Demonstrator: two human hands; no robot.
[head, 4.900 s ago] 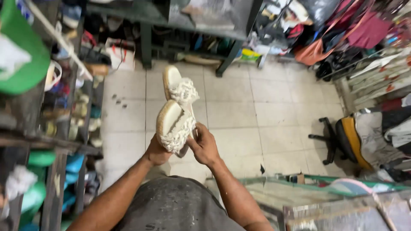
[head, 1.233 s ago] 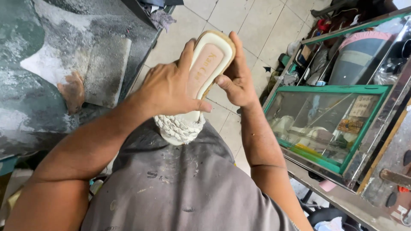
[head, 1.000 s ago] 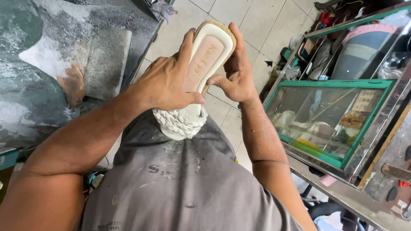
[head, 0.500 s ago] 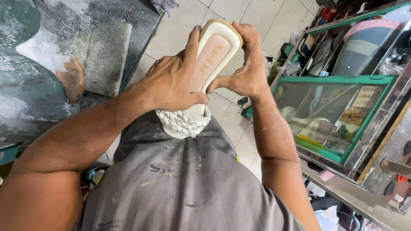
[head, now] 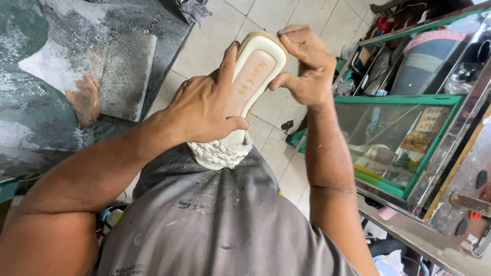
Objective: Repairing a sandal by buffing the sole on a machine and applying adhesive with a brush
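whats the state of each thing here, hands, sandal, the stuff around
left hand: wrapped around the sandal's middle, thumb across the insole
right hand: pinching the sandal's edge near its upper end
sandal: held up, insole facing the camera, braided strap end at the bottom
glass case: green-framed, things visible inside
workbench: dusty, stained with white powder

One head-worn camera looks steeply down, close over the person's chest and raised forearms, toward the tiled floor [head: 225, 36].
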